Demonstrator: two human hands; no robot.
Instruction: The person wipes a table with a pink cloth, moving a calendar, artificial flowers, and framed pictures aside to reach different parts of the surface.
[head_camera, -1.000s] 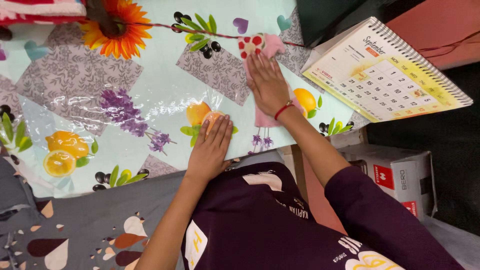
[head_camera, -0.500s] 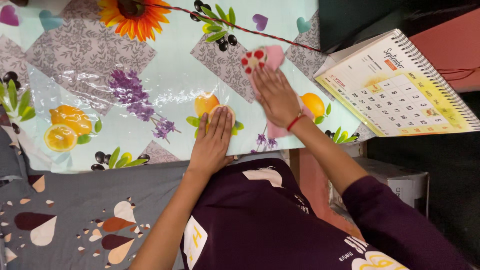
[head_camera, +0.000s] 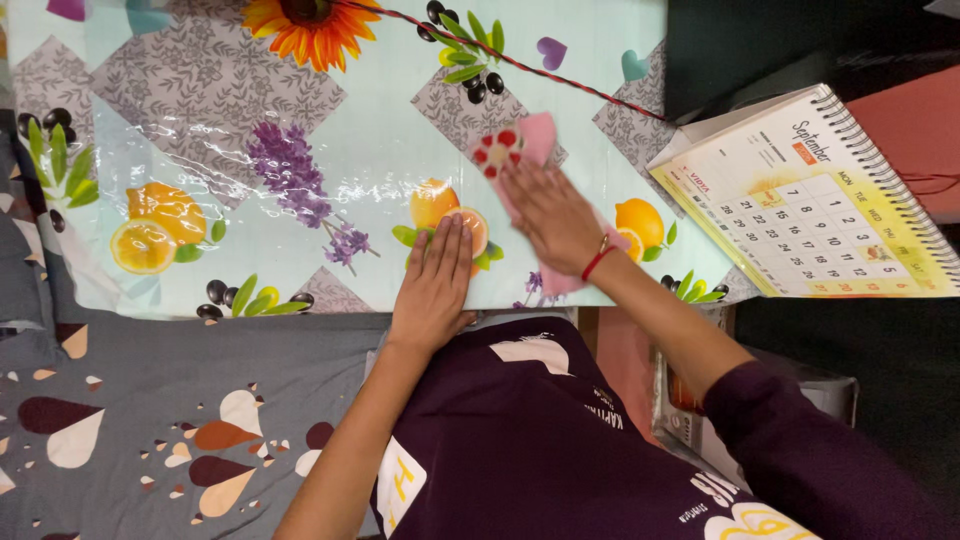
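The pink cloth (head_camera: 530, 160) lay in the upper middle of the frame on the counter (head_camera: 380, 150), pressed flat under the spread right hand (head_camera: 550, 215), mid-wipe. The left hand (head_camera: 435, 285), flat and open, braced the near edge. Further wiping would need steady downward pressure.

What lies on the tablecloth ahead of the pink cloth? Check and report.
The right hand presses the pink cloth flat on the tablecloth. Just beyond it a thin red-and-black cord crosses the table; the desk calendar lies off to the side.

Glossy fruit-print tablecloth (head_camera: 300, 110) beside grey patterned bedding (head_camera: 150, 420).
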